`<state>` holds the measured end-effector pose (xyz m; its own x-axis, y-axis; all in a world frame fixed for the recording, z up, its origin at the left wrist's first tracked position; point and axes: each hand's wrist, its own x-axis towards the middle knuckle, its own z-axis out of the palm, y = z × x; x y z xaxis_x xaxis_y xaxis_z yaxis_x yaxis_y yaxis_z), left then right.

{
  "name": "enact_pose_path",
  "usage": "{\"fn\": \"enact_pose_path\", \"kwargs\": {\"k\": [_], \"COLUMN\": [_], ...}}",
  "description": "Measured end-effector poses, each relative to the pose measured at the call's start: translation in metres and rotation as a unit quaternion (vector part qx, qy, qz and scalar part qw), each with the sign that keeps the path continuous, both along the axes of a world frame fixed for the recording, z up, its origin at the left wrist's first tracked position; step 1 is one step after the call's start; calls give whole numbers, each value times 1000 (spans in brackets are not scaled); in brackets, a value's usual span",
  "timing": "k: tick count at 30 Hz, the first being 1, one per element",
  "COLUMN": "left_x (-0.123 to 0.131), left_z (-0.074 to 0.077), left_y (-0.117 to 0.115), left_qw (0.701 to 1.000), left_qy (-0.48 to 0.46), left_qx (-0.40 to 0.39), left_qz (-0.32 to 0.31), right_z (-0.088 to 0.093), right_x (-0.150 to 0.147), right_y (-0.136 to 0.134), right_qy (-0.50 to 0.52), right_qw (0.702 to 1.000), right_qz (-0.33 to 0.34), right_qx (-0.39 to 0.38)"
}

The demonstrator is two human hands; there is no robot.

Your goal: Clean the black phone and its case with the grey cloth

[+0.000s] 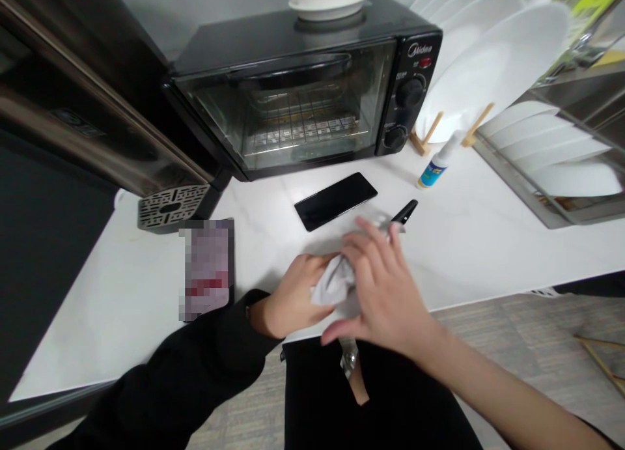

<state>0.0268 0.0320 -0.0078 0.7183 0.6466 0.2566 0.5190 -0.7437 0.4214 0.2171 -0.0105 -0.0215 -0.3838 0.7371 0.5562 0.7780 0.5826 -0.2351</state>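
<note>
My left hand (299, 295) is closed around a crumpled light grey cloth (336, 282) near the counter's front edge. Fingers spread and thumb apart, my right hand (378, 287) lies against the cloth's right side, covering part of it. Just beyond my right fingertips is a black handle (405, 211) on the counter, with a blurred shiny silvery part beside it. My fingers hide the rest of that item, so its kind is unclear. A black smartphone (336, 201) lies flat beyond my hands, its screen dark.
Behind the phone stands a black toaster oven (293, 105) with a white pot on top. To the right are a small spray bottle (434, 167), white plates (498, 62) and a dish rack (556, 209). A device with a pixelated screen (208, 267) lies left, below a drip tray (170, 206).
</note>
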Motion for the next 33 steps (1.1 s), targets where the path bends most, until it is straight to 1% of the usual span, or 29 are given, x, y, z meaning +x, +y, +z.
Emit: {"fn": "enact_pose_path", "kwargs": {"k": [1, 2, 3, 4, 5, 8, 9, 10, 12, 14, 16, 17, 18, 19, 20, 21, 23, 25, 27, 29, 31, 32, 33], "left_x": [-3, -5, -6, -5, -3, 7, 10, 12, 12, 8, 2, 0, -1, -1, 0, 3, 8, 13, 13, 7, 0, -2, -4], "left_z": [0, 0, 1, 2, 3, 5, 6, 6, 5, 4, 3, 3, 3, 3, 4, 5, 7, 7, 6, 4, 1, 1, 1], "left_y": [0, 0, 0, 0, 1, 1, 1, 1, 1, 1, 1, 0, 0, 0, 0, 0, -1, -1, -1, -2, -2, -3, -3], "left_qw": [1000, 1000, 999, 999, 1000, 1000, 999, 999, 1000, 1000, 1000, 1000, 999, 999, 999, 999, 999, 999, 999, 999, 999, 999, 998], "left_qy": [-11, -25, -35, -35, -25, 26, 33, 31, 20, 13, 13, 15, 18, 23, 30, 39, 52, 50, 44, 32, -7, -29, -42], "left_qx": [-7, -13, -15, -13, -8, 9, 10, 9, 12, 11, -5, -20, -33, -39, -36, -30, -7, 4, -4, -19, -32, -38, -44], "left_qz": [2, 4, 5, 1, -4, -5, -5, -4, -4, -5, -14, -19, -23, -23, -17, -9, 5, 12, 6, -2, -11, -13, -13], "right_z": [0, -1, 0, 0, 1, 5, 6, 6, 6, 4, 2, 1, 0, 0, 0, 0, 2, 4, 4, 3, 0, 0, -1], "right_x": [-10, -15, -12, -4, 10, 57, 66, 70, 57, 27, -1, -8, -9, -4, 6, 20, 47, 60, 49, 20, -8, -16, -18], "right_y": [-8, -12, -11, -6, 3, 35, 42, 45, 37, 15, -7, -13, -15, -12, -4, 6, 28, 41, 36, 16, -6, -13, -17], "right_qy": [-9, -17, -26, -31, -38, -18, -11, -4, 8, 5, -19, -26, -35, -42, -45, -50, -38, -17, 8, 22, 12, 4, -5], "right_qw": [1000, 999, 999, 999, 999, 995, 993, 992, 993, 996, 1000, 1000, 999, 998, 999, 999, 997, 994, 995, 998, 1000, 1000, 999], "right_qz": [22, 37, 41, 31, 13, -98, -118, -129, -121, -85, -11, 13, 30, 32, 20, 0, -71, -112, -104, -57, 4, 23, 35], "right_qx": [-1, 3, 5, 5, 2, 0, -2, -3, -3, 0, -8, 0, 7, 15, 21, 22, 17, 8, 0, -6, -11, -9, -7]}}
